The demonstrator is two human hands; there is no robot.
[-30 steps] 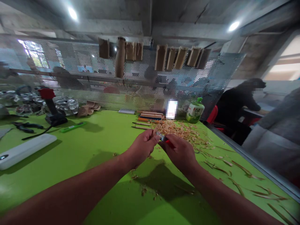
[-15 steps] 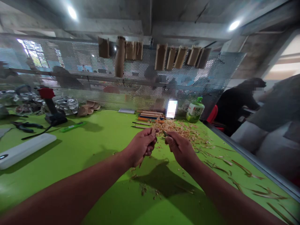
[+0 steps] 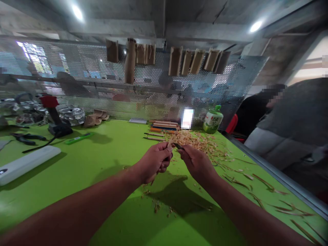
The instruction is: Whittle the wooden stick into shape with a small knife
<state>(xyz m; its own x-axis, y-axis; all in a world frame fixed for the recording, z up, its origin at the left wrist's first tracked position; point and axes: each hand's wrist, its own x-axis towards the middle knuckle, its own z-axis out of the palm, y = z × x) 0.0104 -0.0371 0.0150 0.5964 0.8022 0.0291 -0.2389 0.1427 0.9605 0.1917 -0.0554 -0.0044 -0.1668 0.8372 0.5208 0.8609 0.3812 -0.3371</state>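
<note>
My left hand (image 3: 156,160) is closed around a small pale piece of wood (image 3: 170,142), whose tip shows above the thumb and whose lower end pokes out under the fist. Most of the piece is hidden by the fingers. My right hand (image 3: 196,160) grips a knife (image 3: 177,146) with a short dark blade pointing left. Its handle is covered by my fingers. The blade tip is close to the wood; whether they touch I cannot tell. Both hands are held above the green table (image 3: 115,212), over scattered wood shavings (image 3: 197,139).
Behind the hands lie slim carving tools (image 3: 153,139), a stack of boxes (image 3: 164,127), a bright screen (image 3: 187,118) and a green-capped bottle (image 3: 213,119). At left are a cordless drill (image 3: 53,112), pliers (image 3: 28,138) and a white bar (image 3: 30,164). A person (image 3: 294,126) stands at right.
The knife in my right hand has moved left and its blade has turned toward the wood. My left hand has barely moved. At right, the person in grey has shifted.
</note>
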